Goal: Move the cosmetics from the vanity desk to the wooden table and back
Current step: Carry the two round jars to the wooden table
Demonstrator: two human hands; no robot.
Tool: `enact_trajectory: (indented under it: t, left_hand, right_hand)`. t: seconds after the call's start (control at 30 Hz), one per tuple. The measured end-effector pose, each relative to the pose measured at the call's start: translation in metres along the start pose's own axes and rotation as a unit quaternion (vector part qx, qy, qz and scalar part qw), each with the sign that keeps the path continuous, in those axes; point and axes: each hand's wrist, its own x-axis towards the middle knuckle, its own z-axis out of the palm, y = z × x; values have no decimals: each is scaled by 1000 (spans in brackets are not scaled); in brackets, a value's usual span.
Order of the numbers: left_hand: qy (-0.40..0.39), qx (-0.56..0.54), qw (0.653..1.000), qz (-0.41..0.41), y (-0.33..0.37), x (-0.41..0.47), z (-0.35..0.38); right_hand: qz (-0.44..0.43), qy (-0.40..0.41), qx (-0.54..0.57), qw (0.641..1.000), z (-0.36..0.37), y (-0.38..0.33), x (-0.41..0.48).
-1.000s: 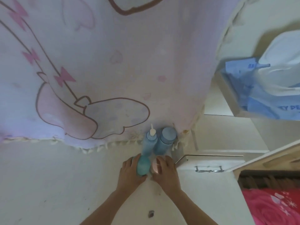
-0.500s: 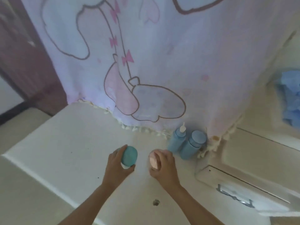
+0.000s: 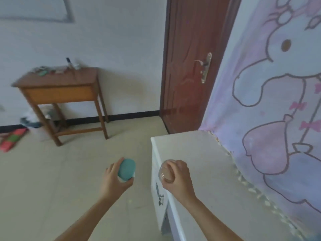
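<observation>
My left hand (image 3: 114, 180) grips a teal round cosmetic jar (image 3: 126, 169) with a white base, held over the floor to the left of the white vanity desk (image 3: 196, 153). My right hand (image 3: 178, 178) holds a pink jar with a clear lid (image 3: 165, 171) above the desk's left front edge. The wooden table (image 3: 57, 80) stands across the room at the far left, against the wall, with several small items (image 3: 52, 70) on its top.
A dark red door (image 3: 194, 63) is shut between the table and the desk. A pink cartoon cloth (image 3: 278, 84) hangs over the desk's back. Clothes and a red-green bag (image 3: 12, 138) lie on the floor by the table. Pale floor tiles (image 3: 60, 180) stretch between.
The view has swung left, away from the desk and the two blue bottles, toward the room and the wooden table. Both hands have lifted their jars off the desk and carried them leftward.
</observation>
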Motion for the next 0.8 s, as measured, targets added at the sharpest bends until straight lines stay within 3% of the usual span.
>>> enact_trajectory:
  t: [0.27,0.57,0.8]
  left_hand:
    - [111,-31,992,-48,-72,36,-115]
    - [153,-26,985,-70,-159,103,-247]
    - [173,-26,980,-91,-199,155,-293]
  right_hand:
    - [-124,-76,-13,989,87,-125,76]
    - [-146,-114,-25,982,178,-232,148]
    - [-142,-126,-4,982,219,-277,202]
